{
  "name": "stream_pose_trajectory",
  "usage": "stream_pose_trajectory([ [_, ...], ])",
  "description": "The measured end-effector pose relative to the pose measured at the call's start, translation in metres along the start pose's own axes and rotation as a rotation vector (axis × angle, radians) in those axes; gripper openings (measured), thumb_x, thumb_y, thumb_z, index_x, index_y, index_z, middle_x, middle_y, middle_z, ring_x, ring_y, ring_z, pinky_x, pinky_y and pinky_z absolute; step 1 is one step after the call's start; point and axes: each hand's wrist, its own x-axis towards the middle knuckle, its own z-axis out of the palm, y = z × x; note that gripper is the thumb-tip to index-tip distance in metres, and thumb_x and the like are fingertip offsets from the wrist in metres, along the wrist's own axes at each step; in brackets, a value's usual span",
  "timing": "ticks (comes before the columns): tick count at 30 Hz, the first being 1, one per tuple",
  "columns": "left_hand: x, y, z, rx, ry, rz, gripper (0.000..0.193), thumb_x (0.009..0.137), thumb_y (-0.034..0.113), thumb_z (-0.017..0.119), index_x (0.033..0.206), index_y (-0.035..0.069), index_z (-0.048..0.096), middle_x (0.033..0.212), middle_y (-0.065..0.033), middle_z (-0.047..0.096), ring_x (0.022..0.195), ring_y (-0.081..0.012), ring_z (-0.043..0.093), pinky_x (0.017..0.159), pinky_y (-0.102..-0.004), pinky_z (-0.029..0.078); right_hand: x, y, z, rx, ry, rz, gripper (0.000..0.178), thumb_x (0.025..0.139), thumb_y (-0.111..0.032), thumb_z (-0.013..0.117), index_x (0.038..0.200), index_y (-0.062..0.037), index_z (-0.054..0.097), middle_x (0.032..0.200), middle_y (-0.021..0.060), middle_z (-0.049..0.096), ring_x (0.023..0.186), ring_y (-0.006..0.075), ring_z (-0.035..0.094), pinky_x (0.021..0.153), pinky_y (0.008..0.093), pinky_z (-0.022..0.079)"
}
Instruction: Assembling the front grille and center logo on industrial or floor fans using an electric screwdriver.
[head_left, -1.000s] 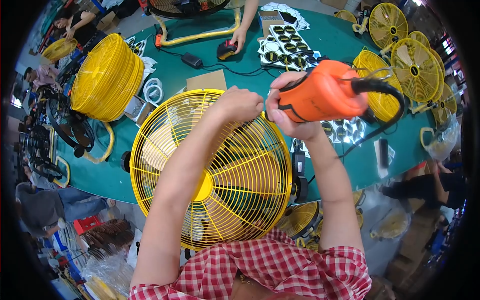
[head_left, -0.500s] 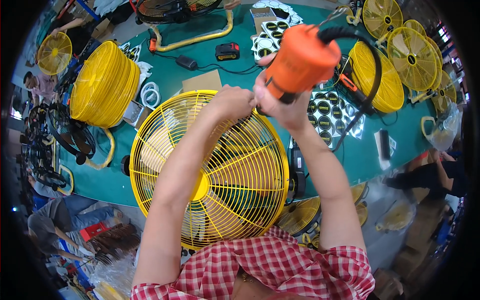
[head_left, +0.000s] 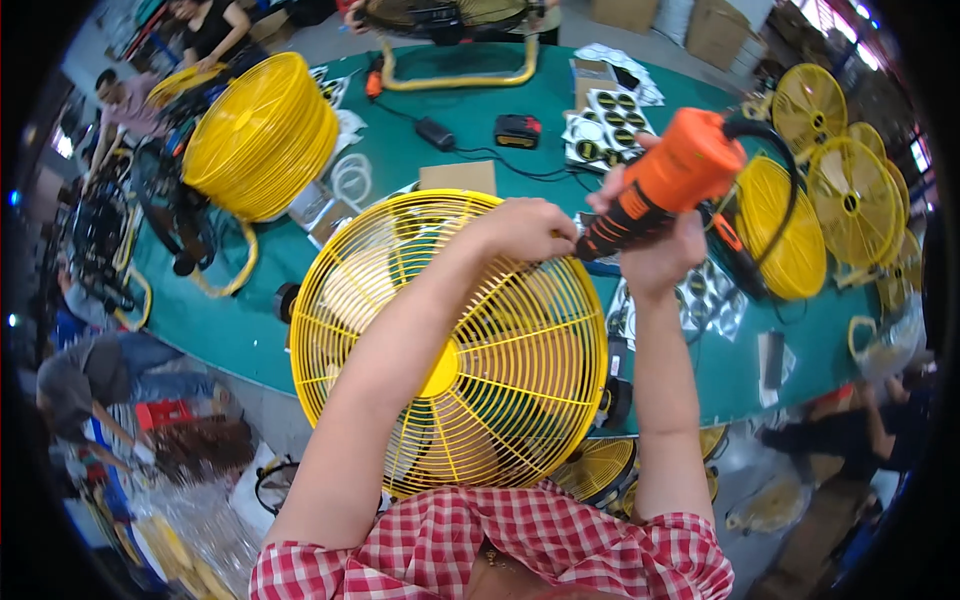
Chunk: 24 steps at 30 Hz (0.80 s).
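Observation:
A large round fan with a yellow wire grille [head_left: 441,370] stands upright against me at the table's near edge. Pale blades show through its wires. My right hand [head_left: 668,248] grips an orange and black electric screwdriver [head_left: 678,160], its cord running from the upper end. The tool slants down to the left, its black nose beside the fan's upper right rim. My left hand [head_left: 528,230] reaches across the top of the grille with its fingers closed close to that nose. Whatever sits between those fingertips is hidden.
The green table [head_left: 240,335] bears a stack of yellow grilles [head_left: 262,135] at left, a black and red battery pack [head_left: 517,131], a cardboard piece [head_left: 457,178] and round-sticker sheets [head_left: 610,120]. More yellow grilles [head_left: 782,228] stand at right. Other people work at left and beyond the table.
The screwdriver has tipped over, its nose now pointing left and downward near the rim. My left hand has shifted slightly along the rim. The whole view has swung a little.

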Motion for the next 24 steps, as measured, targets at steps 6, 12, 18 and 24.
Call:
stream_pose_trajectory([
  [6, -0.001, 0.013, -0.012, -0.055, -0.140, -0.130, 0.021, 0.079, 0.022, 0.053, 0.093, 0.011, 0.064, 0.078, -0.0138, 0.063, 0.077, -0.0292, 0.061, 0.069, -0.0382, 0.047, -0.001, 0.005, 0.013, -0.069, 0.065, 0.060, 0.081, 0.075, -0.066, 0.036, 0.114, 0.0050, 0.040, 0.067, 0.0143, 0.052, 0.058, 0.0201, 0.050, 0.055, 0.0292, 0.043],
  [12, 0.000, 0.020, -0.022, 0.000, -0.222, -0.233, 0.027, 0.077, 0.023, 0.047, 0.096, 0.020, 0.065, 0.088, -0.0104, 0.064, 0.087, -0.0290, 0.059, 0.077, -0.0412, 0.045, -0.004, 0.012, 0.010, -0.235, -0.005, -0.038, 0.040, 0.073, -0.004, 0.063, 0.108, 0.0047, 0.045, 0.083, 0.0090, 0.054, 0.063, 0.0123, 0.053, 0.059, 0.0240, 0.046],
  [18, 0.001, 0.011, -0.013, 0.028, -0.174, -0.145, 0.023, 0.077, 0.022, 0.047, 0.091, 0.016, 0.064, 0.086, -0.0114, 0.063, 0.085, -0.0295, 0.059, 0.075, -0.0419, 0.044, -0.009, 0.011, 0.009, -0.397, -0.002, -0.080, 0.031, 0.075, -0.002, 0.058, 0.102, 0.0010, 0.043, 0.070, 0.0071, 0.052, 0.059, 0.0116, 0.052, 0.058, 0.0246, 0.045],
  [24, 0.002, 0.012, -0.009, 0.009, -0.136, -0.130, 0.022, 0.077, 0.021, 0.048, 0.091, 0.015, 0.063, 0.088, -0.0105, 0.063, 0.089, -0.0290, 0.058, 0.078, -0.0418, 0.043, -0.013, 0.008, 0.005, -0.414, -0.008, -0.104, 0.031, 0.076, -0.007, 0.059, 0.102, 0.0011, 0.043, 0.070, 0.0075, 0.052, 0.058, 0.0118, 0.051, 0.058, 0.0247, 0.045],
])
